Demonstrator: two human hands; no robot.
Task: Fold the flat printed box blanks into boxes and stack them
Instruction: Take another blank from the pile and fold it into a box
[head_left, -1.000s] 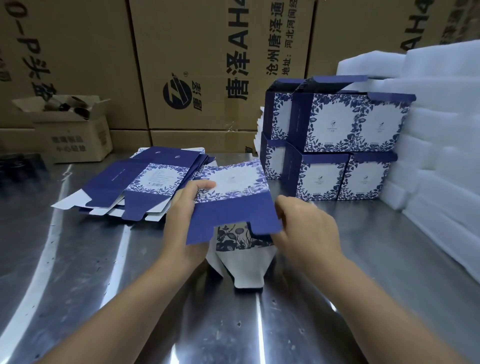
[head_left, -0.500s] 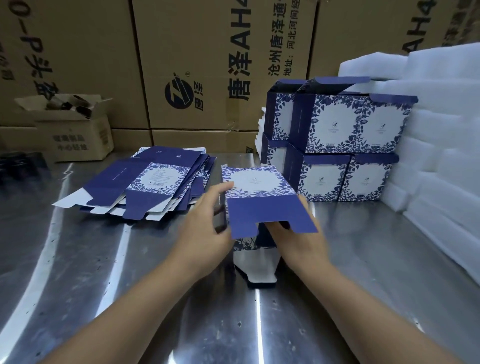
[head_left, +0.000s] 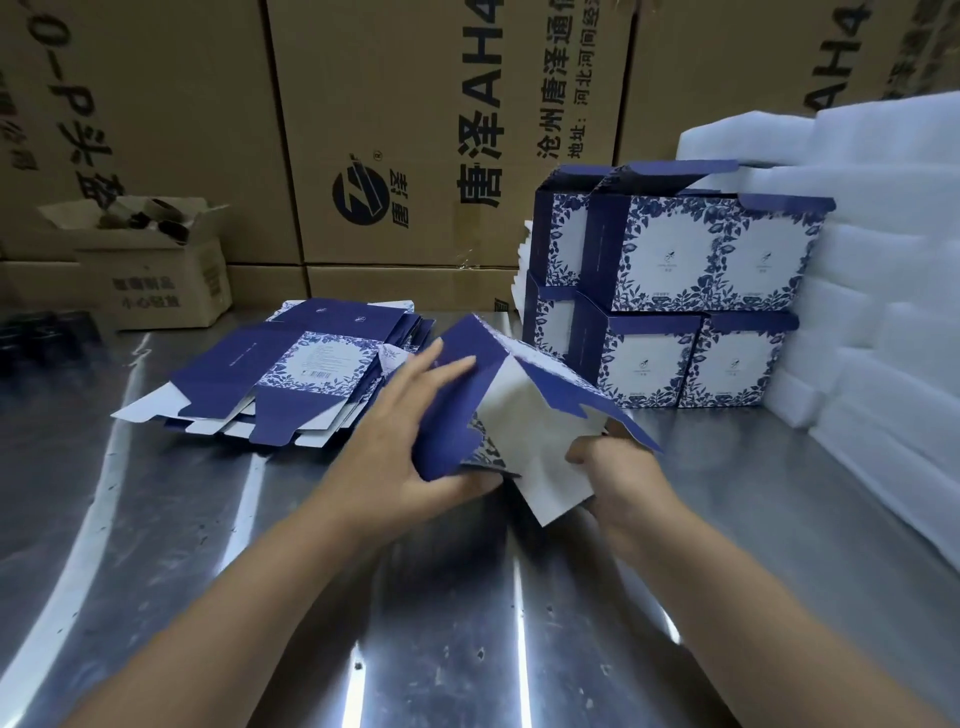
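A blue and white printed box blank (head_left: 524, 400) is held half opened above the steel table, its white inside facing me. My left hand (head_left: 410, 431) grips its blue left panel, fingers on top and thumb underneath. My right hand (head_left: 618, 462) holds the lower right edge, fingers curled under the card. A pile of flat blanks (head_left: 291, 379) lies to the left. Folded boxes (head_left: 680, 291) stand stacked in two layers behind.
The work goes on over a shiny steel table (head_left: 415, 623). White foam sheets (head_left: 883, 291) are piled at the right. Large brown cartons (head_left: 395, 135) form a wall behind, and a small open carton (head_left: 156, 270) sits at back left.
The blank has been tilted and spread open, so its white inside now shows. Both hands shifted their hold on it and moved slightly forward.
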